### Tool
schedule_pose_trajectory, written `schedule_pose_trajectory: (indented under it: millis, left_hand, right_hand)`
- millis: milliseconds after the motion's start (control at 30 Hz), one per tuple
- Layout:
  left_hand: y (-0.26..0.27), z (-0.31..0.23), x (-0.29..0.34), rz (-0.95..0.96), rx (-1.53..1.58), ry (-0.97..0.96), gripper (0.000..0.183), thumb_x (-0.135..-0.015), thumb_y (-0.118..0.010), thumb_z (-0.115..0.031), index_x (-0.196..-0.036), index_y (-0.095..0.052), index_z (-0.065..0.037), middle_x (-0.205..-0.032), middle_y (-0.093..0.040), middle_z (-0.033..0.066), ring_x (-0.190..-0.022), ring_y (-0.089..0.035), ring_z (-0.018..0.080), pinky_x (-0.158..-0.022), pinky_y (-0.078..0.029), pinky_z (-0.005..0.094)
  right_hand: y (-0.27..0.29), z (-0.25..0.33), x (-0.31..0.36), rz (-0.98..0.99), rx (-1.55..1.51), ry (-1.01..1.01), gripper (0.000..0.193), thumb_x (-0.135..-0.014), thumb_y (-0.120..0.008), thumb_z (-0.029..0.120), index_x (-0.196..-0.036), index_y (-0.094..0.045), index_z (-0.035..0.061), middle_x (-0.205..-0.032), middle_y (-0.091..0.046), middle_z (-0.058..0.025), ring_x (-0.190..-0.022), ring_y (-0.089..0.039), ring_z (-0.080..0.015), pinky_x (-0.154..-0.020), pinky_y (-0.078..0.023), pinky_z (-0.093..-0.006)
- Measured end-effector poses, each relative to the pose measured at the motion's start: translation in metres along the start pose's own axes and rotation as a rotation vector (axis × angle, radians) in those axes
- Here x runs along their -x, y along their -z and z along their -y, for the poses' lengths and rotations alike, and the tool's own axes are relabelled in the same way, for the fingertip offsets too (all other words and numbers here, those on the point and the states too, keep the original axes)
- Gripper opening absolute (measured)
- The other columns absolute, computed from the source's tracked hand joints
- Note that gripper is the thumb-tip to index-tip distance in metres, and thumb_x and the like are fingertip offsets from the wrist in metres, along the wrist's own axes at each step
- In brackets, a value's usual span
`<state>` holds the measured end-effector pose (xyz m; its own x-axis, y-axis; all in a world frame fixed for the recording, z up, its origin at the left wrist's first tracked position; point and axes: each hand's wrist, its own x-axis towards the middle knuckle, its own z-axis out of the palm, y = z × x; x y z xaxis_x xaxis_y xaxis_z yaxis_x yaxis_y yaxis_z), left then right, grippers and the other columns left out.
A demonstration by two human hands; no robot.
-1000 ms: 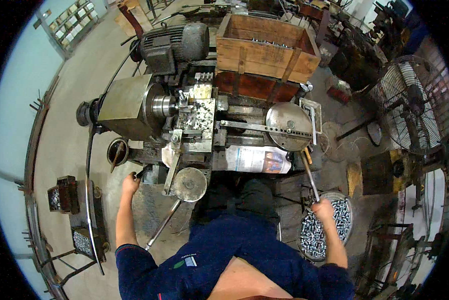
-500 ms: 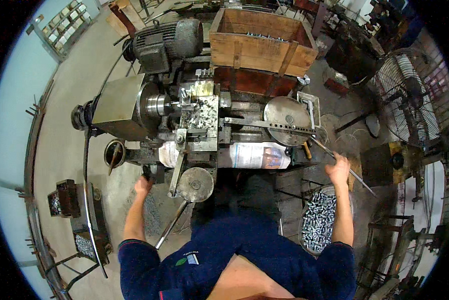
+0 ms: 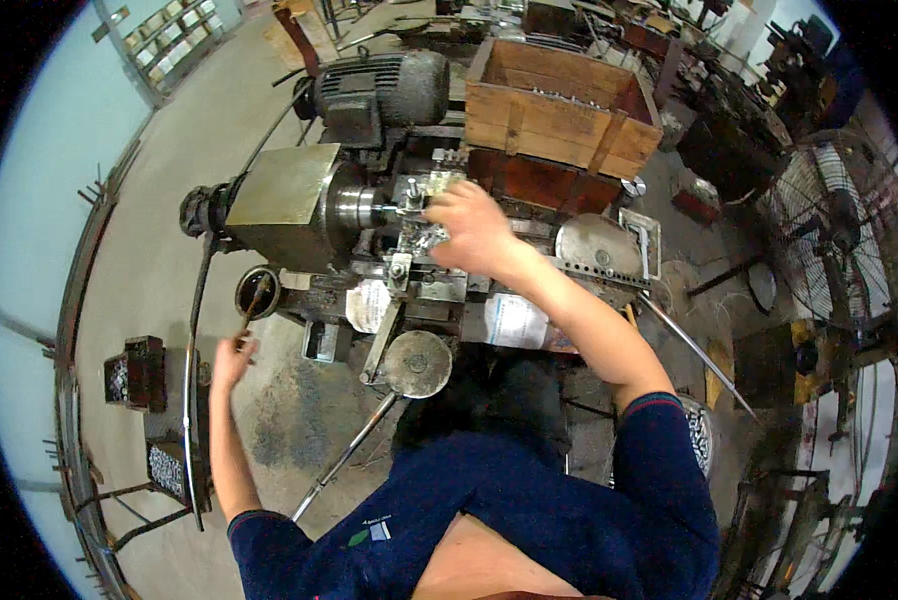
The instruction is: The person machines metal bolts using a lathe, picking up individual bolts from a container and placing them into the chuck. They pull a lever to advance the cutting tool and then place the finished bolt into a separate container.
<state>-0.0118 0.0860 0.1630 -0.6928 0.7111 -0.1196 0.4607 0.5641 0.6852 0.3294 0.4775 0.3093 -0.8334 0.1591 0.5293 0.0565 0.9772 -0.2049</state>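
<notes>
My left hand [image 3: 232, 364] is closed at the end of a thin wooden handle [image 3: 255, 305]. That handle leans out of a round dark pot [image 3: 273, 288] at the machine's left front, and its lower end is lost in the pot. My right hand [image 3: 472, 230] reaches over the lathe's carriage, just right of the metal chuck [image 3: 356, 208] and a bolted tool post [image 3: 411, 198]. Its fingers are curled and a little blurred. Whatever lies under them is hidden. A long steel lever [image 3: 704, 358] at the right stands free of both hands.
Behind the carriage is a wooden crate [image 3: 559, 130], with an electric motor [image 3: 389, 95] to its left. A round plate with a second lever [image 3: 344, 455] juts toward me. A basket of metal parts [image 3: 699, 435] is partly covered by my right sleeve. A fan [image 3: 834, 210] stands at right.
My right hand has left the long lever and moved left onto the carriage area. My left hand has gone from the machine's lower front edge to the wooden handle. The view has shifted slightly.
</notes>
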Motion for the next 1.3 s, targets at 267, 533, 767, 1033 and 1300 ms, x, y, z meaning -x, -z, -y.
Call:
schedule_pose_trajectory:
  millis: [267, 533, 767, 1033, 1300]
  left_hand:
    - [0.093, 0.033, 0.097, -0.672, -0.641, 0.261, 0.044, -0.079, -0.058, -0.045, -0.093, -0.061, -0.003, -0.085, -0.063, 0.0201, -0.081, -0.061, 0.0373, -0.071, -0.047, 0.0447]
    - [0.001, -0.049, 0.119, -0.564, -0.511, 0.283, 0.046, -0.071, -0.065, -0.044, -0.075, -0.056, 0.002, -0.066, -0.059, 0.0204, -0.069, -0.061, 0.0378, -0.065, -0.047, 0.0444]
    - [0.032, -0.03, 0.094, -0.205, 0.233, 0.292, 0.02, -0.077, -0.062, -0.011, -0.076, -0.055, 0.007, -0.059, -0.058, 0.0128, -0.049, -0.06, 0.02, -0.047, -0.05, 0.0343]
    - [0.021, -0.042, 0.073, -0.222, 0.389, 0.216, 0.015, -0.078, -0.061, -0.007, -0.08, -0.055, 0.006, -0.06, -0.056, 0.0104, -0.05, -0.06, 0.019, -0.046, -0.052, 0.0326]
    - [0.027, -0.035, 0.075, -0.176, 0.541, 0.226, 0.023, -0.078, -0.06, -0.011, -0.09, -0.055, 0.008, -0.063, -0.058, 0.0131, -0.052, -0.06, 0.0209, -0.048, -0.053, 0.0343]
  right_hand:
    - [-0.079, 0.023, -0.083, 0.46, 0.348, 0.055, 0.02, -0.059, -0.063, 0.026, -0.073, -0.069, 0.0127, -0.085, -0.064, -0.0107, -0.091, -0.056, -0.0273, -0.1, -0.028, -0.0438]
    - [-0.073, 0.016, -0.076, 0.474, 0.381, 0.03, 0.017, -0.064, -0.06, 0.023, -0.075, -0.069, 0.0141, -0.081, -0.066, -0.0078, -0.087, -0.058, -0.0258, -0.099, -0.03, -0.0421]
    - [0.041, -0.045, -0.071, -0.085, 0.168, -0.011, 0.027, -0.051, -0.066, 0.022, -0.073, -0.067, 0.0057, -0.084, -0.061, -0.0125, -0.087, -0.054, -0.0312, -0.086, -0.041, -0.0419]
    - [0.098, -0.13, -0.019, -0.264, 0.298, -0.444, 0.053, -0.058, -0.066, 0.017, -0.11, -0.059, 0.0098, -0.128, -0.042, -0.0214, -0.109, -0.047, -0.0366, -0.093, -0.041, -0.0414]
    - [0.107, -0.126, 0.198, -0.302, 0.29, -0.698, 0.039, -0.058, -0.064, 0.013, -0.096, -0.065, 0.0064, -0.11, -0.058, -0.0157, -0.1, -0.056, -0.0322, -0.085, -0.045, -0.0363]
